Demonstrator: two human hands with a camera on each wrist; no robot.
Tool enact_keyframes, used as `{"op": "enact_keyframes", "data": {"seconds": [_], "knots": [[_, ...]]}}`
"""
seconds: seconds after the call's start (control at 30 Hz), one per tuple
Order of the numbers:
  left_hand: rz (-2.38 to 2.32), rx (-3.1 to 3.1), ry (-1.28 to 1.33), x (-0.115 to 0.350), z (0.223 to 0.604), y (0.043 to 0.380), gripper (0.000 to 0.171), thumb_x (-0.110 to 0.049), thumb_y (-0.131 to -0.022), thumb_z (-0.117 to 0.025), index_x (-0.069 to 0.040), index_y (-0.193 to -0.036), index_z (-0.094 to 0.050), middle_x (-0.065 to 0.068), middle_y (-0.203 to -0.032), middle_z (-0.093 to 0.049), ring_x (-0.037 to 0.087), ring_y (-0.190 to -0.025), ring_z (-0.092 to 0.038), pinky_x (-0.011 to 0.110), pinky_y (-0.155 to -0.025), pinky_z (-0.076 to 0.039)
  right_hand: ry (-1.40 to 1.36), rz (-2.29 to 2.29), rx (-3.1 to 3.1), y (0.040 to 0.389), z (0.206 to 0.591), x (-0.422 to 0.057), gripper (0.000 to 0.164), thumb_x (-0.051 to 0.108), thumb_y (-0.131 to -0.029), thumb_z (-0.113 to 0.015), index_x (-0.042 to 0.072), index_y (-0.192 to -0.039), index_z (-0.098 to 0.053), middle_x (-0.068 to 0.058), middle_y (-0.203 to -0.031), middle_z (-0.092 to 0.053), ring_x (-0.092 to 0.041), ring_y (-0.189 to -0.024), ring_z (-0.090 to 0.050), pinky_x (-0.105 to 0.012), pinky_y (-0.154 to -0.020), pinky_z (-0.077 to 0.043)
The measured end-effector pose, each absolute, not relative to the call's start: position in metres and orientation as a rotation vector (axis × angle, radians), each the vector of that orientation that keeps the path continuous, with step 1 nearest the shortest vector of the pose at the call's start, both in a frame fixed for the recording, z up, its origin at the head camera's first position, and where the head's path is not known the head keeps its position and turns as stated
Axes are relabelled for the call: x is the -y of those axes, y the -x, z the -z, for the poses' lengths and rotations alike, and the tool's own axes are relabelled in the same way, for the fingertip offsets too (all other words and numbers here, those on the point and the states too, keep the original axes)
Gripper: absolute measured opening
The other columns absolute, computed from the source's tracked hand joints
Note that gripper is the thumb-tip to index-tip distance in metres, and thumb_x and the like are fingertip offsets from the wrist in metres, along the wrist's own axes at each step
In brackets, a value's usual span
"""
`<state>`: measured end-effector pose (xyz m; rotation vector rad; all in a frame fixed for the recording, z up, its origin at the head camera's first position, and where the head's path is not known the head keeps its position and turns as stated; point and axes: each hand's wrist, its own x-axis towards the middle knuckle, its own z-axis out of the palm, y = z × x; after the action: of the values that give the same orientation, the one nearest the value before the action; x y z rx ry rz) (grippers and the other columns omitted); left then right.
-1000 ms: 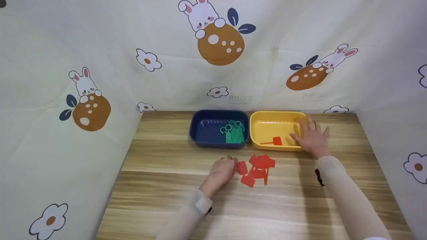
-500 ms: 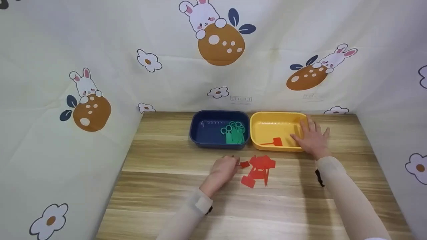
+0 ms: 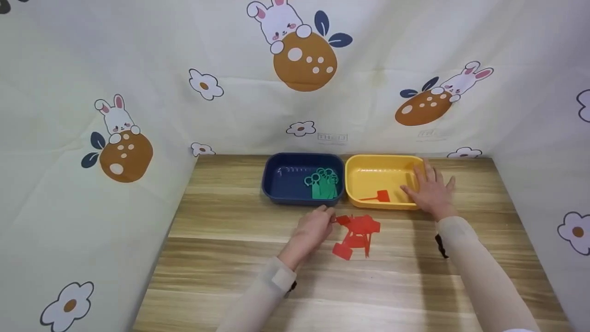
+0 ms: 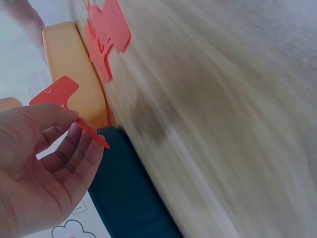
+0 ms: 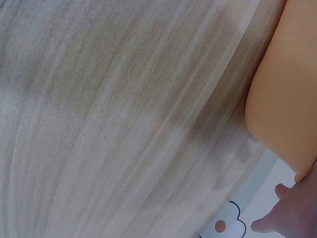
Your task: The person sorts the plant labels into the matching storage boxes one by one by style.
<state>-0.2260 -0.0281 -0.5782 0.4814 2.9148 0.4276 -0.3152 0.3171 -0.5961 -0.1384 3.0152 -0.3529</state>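
My left hand [image 3: 314, 229] pinches a red T-shaped plant label [image 4: 57, 92] by its thin pointed stem, thumb against fingers. In the left wrist view its flat head rises above the thumb. A pile of similar red plant labels [image 3: 362, 225] lies on the table just right of this hand. My right hand [image 3: 433, 190] rests with fingers spread on the right rim of the yellow bin [image 3: 380, 174]. One red plant label [image 3: 383, 196] lies inside that bin. In the right wrist view only part of the right hand [image 5: 292, 210] shows.
A dark blue bin [image 3: 288, 182] stands against the yellow one's left side. Several green tags with ring ends [image 3: 325, 186] lie in its right part. Patterned cloth [image 3: 258, 106] hangs behind and at both sides of the wooden table [image 3: 216, 258].
The left hand has lifted one red plant label off the table beside the pile and moved slightly forward and right with it. The right hand has stayed on the yellow bin.
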Motion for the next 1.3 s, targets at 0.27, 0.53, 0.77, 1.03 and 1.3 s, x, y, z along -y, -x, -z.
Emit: {"op": "enact_keyframes", "data": {"seconds": [0.27, 0.53, 0.77, 1.03, 1.3], "knots": [[-0.485, -2.974, -0.592, 0.027, 0.573, 0.231, 0.009, -0.014, -0.092, -0.067, -0.016, -0.101, -0.066, 0.001, -0.094, -0.064, 0.019, -0.086, -0.066, 0.029, -0.077, -0.057, 0.141, 0.344, -3.020, 0.314, 0.596, -0.318, 0.089, 0.069, -0.096, -0.037, 0.010, -0.160, -0.015, -0.018, -0.168, 0.000, -0.054, -0.146, -0.014, -0.083, -0.107, 0.003], [-0.514, -2.983, -0.595, 0.020, 0.564, 0.236, 0.011, -0.018, -0.093, -0.069, -0.017, -0.103, -0.066, 0.001, -0.098, -0.066, 0.019, -0.091, -0.066, 0.030, -0.081, -0.058, 0.128, 0.331, -3.017, 0.315, 0.595, -0.317, 0.088, 0.068, -0.096, -0.038, 0.011, -0.160, -0.016, -0.015, -0.168, 0.002, -0.053, -0.147, -0.014, -0.083, -0.108, 0.002], [-0.526, -3.017, -0.620, 0.011, 0.557, 0.241, 0.010, -0.020, -0.094, -0.069, -0.018, -0.103, -0.066, -0.001, -0.095, -0.066, 0.017, -0.088, -0.066, 0.026, -0.077, -0.058, 0.139, 0.343, -3.021, 0.315, 0.597, -0.318, 0.087, 0.065, -0.097, -0.040, 0.010, -0.160, -0.016, -0.016, -0.168, 0.003, -0.054, -0.147, -0.013, -0.083, -0.107, 0.003], [-0.507, -3.034, -0.643, 0.000, 0.546, 0.251, 0.013, -0.021, -0.095, -0.067, -0.017, -0.107, -0.067, 0.000, -0.096, -0.065, 0.018, -0.086, -0.066, 0.027, -0.076, -0.058, 0.141, 0.337, -3.022, 0.316, 0.597, -0.318, 0.090, 0.069, -0.096, -0.036, 0.010, -0.160, -0.015, -0.016, -0.168, 0.003, -0.054, -0.147, -0.012, -0.083, -0.107, 0.003], [-0.485, -3.058, -0.675, -0.010, 0.538, 0.262, 0.011, -0.018, -0.096, -0.066, -0.017, -0.106, -0.067, 0.000, -0.099, -0.066, 0.016, -0.087, -0.067, 0.025, -0.076, -0.058, 0.139, 0.358, -3.023, 0.314, 0.596, -0.318, 0.087, 0.067, -0.097, -0.038, 0.011, -0.160, -0.016, -0.016, -0.168, 0.002, -0.054, -0.147, -0.013, -0.083, -0.107, 0.003]]}}
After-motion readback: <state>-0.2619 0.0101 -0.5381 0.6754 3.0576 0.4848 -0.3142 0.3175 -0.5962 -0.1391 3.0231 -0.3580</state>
